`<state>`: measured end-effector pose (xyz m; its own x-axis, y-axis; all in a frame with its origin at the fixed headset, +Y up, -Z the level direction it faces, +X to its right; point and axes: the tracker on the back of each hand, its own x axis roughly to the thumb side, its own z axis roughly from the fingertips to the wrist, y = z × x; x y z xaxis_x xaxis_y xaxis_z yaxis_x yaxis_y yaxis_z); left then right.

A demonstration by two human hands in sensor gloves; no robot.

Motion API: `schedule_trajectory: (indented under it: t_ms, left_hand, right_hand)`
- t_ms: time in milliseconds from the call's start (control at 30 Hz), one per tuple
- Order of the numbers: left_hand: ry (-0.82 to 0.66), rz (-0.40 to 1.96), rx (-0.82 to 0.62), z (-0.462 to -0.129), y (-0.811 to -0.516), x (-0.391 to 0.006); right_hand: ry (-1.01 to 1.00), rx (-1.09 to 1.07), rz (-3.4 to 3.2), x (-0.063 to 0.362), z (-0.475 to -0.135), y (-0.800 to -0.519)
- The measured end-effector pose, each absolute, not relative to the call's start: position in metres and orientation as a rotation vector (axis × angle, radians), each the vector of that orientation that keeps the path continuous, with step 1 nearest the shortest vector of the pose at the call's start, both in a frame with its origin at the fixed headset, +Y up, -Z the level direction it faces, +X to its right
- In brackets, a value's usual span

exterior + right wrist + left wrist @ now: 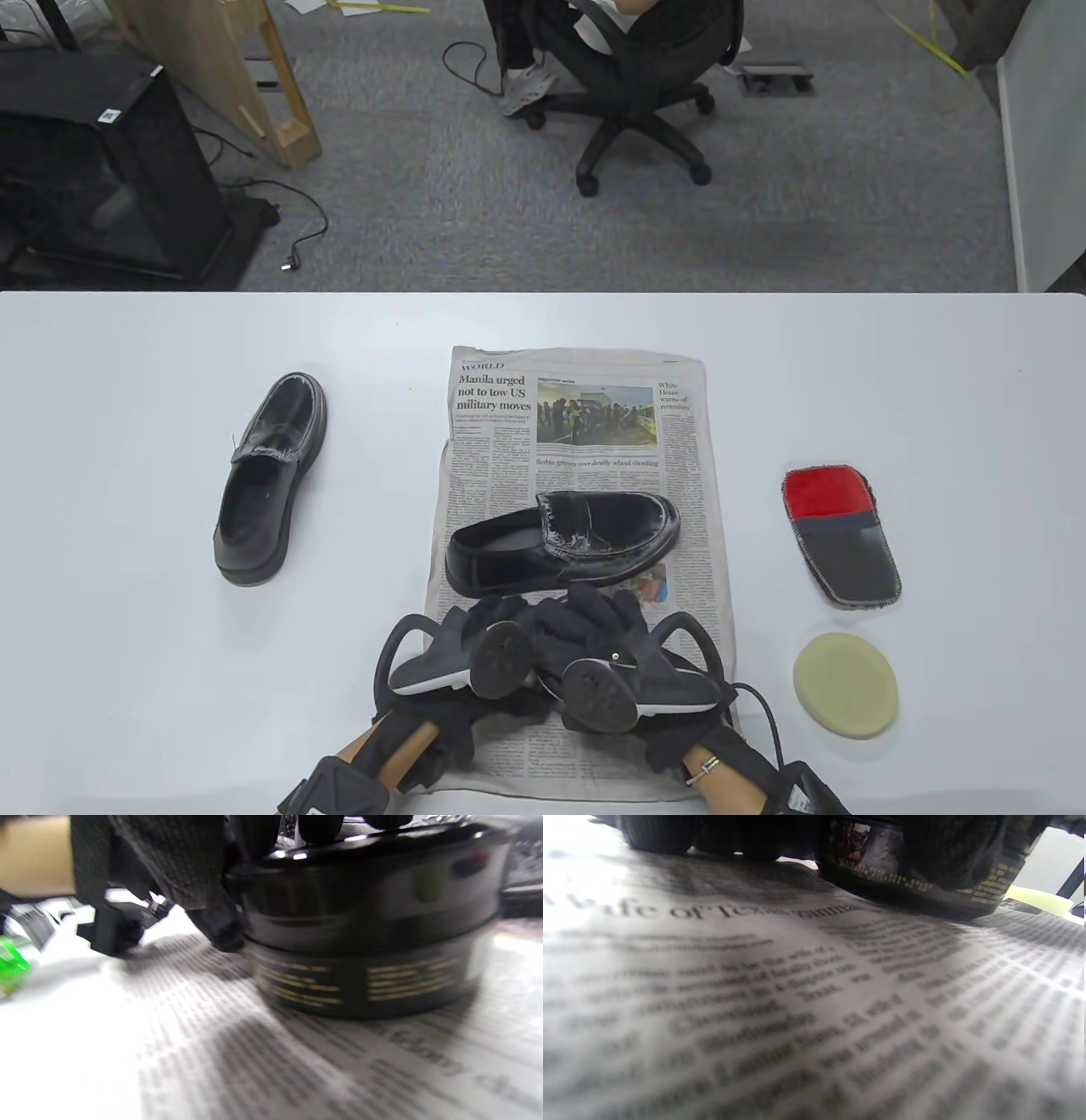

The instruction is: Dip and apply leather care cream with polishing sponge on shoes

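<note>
A black cream jar with gold print (373,980) stands on the newspaper (585,433), hidden under my hands in the table view. My left hand (496,615) holds the jar's side; its fingertip (222,931) touches the jar wall below the lid. My right hand (598,607) grips the black lid (369,891) from above, fingers (318,825) on top. The jar also shows in the left wrist view (908,882). A black loafer (564,543) lies on the newspaper just beyond my hands. A round yellow sponge (846,685) lies on the table to the right.
A second black loafer (271,480) lies on the white table (127,679) at the left. A red and black polishing mitt (840,535) lies right of the newspaper, beyond the sponge. An office chair (636,85) stands on the floor past the table's far edge.
</note>
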<state>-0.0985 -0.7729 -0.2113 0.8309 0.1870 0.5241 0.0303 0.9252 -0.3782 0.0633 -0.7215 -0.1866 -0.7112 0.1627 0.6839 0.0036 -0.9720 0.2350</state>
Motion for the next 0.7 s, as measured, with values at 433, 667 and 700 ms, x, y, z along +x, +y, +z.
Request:
schedule_trajectory:
  t_ms: [433, 667, 700]
  left_hand:
    - [-0.603, 0.065, -0.378, -0.211, -0.773, -0.099]
    - [-0.606, 0.062, -0.386, -0.211, -0.773, -0.099]
    - [-0.607, 0.065, -0.388, -0.211, -0.773, -0.099]
  right_hand:
    - [0.336, 1.083, 2.888, 0.066, -0.192, -0.725]
    - [0.451, 1.087, 3.058, 0.053, -0.199, -0.735]
    - [0.461, 1.093, 3.057, 0.051, -0.2, -0.734]
